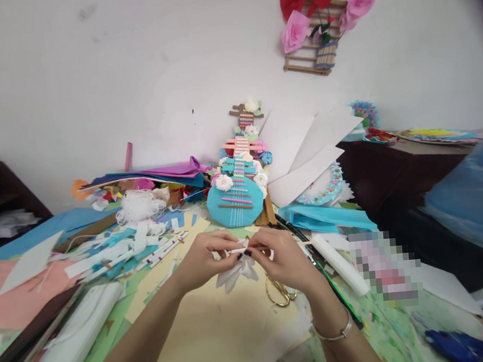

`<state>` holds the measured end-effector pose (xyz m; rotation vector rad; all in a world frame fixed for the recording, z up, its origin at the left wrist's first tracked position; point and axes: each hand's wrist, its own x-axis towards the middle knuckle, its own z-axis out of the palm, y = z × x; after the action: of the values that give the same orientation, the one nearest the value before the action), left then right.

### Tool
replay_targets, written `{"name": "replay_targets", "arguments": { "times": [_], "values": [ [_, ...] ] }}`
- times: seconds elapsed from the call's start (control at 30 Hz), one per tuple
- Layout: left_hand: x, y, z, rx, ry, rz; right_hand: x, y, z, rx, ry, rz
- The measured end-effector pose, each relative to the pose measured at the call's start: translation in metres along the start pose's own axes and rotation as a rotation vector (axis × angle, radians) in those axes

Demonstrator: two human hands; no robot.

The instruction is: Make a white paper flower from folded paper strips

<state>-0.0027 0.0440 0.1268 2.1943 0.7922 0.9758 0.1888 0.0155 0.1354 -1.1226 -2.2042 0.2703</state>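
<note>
My left hand (204, 258) pinches a white paper flower (236, 274) by its gathered top, with thumb and fingers pressed together. Against the same spot, my right hand (282, 258) is closed too, its fingertips meeting those of the left. The pointed petals hang down below my fingers. A thin pale stick (305, 243) shows to the right of my right hand; whether it is held I cannot tell. Under my right hand lie gold-handled scissors (280, 295), on a sheet of cream paper (208, 330). Beyond my hands stands a blue paper-covered lute model (235, 204) with white flowers.
Paper strips (105, 260), a bundle of white string (140, 205) and a white glue gun-like plastic case (69, 342) lie left. At right are a white paper roll (341, 265), folded blue paper (329, 217) and a dark blue object (461, 346). The wall (130, 72) rises behind.
</note>
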Motion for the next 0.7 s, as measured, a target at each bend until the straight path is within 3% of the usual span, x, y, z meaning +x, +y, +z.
{"name": "replay_targets", "arguments": {
  "times": [0.27,0.7],
  "values": [
    [0.0007,-0.0015,0.0043,-0.091,0.037,-0.065,-0.0003,0.0006,0.0011,0.014,0.021,-0.002],
    [-0.0012,-0.0031,0.0032,-0.162,-0.003,-0.171,0.0002,-0.0001,-0.0001,0.070,0.063,-0.022]
  ]
}}
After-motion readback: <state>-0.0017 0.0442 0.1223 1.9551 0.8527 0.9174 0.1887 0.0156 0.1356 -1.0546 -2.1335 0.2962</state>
